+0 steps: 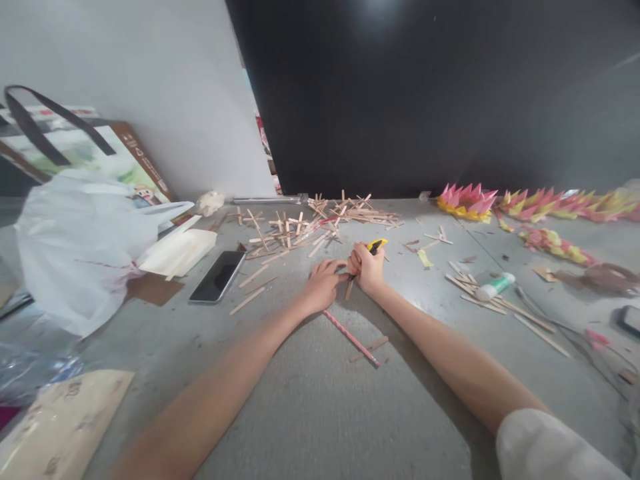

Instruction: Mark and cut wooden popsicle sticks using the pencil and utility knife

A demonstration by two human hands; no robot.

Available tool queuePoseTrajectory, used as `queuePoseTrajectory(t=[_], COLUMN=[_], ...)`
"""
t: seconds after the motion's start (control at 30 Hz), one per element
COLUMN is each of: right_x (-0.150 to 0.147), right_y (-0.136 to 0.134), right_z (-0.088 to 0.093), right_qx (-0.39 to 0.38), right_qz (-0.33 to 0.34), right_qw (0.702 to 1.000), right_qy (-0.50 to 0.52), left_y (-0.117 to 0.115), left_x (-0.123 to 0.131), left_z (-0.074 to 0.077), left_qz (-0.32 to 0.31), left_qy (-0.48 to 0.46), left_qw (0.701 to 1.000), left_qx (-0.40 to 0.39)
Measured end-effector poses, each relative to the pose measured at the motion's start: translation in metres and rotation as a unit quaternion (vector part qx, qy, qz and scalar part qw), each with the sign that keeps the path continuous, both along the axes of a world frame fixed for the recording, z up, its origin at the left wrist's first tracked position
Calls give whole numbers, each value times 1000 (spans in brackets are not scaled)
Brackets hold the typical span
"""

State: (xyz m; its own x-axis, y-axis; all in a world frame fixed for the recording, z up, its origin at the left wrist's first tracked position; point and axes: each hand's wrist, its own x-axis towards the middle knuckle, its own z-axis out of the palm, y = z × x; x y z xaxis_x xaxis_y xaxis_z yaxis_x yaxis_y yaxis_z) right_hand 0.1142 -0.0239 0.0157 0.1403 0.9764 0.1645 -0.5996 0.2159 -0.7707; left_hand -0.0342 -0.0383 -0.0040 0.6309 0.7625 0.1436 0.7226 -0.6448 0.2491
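Note:
My right hand [367,268] is closed around a yellow and black utility knife [377,245], its handle end sticking out at the top of the fist. The blade end is hidden. Just left of it, my left hand [324,283] lies low over the table, fingers bent, pressing down at a wooden craft stick [349,289] whose near end shows between the two hands. A pink patterned pencil [353,340] points out from under the left wrist. Beside that pencil lie small stick pieces [370,349].
Behind the hands spreads a heap of craft sticks [287,230]. At left are a phone [217,277] and a white plastic bag [80,247]. On the right lie a glue stick [495,287], more sticks, a tape roll [611,277] and pink-yellow folded-paper pieces [465,202]. A dark panel [425,93] stands behind.

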Motion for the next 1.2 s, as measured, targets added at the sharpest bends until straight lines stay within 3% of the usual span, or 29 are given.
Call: queuePoseTrajectory(t=[0.43,0.8,0.93,1.1,1.2], right_x=[-7,-8,-5,-4,-3], right_y=[-7,-11,-12,-15,-16], right_z=[-2,-3,-3,-1,0], right_qx=[9,14,10,9,22], right_qz=[17,36,30,34,32], right_qw=[999,998,999,999,999], right_qy=[-46,-46,-28,-18,-15], left_y=[12,16,14,11,14], left_x=[-9,-40,-35,-19,-9], left_z=[-6,7,5,-3,-9], left_qz=[116,-1,5,55,31], left_qy=[-101,-50,-54,-96,-126], left_qw=[986,991,991,989,989], left_qx=[-68,-126,-123,-94,-71])
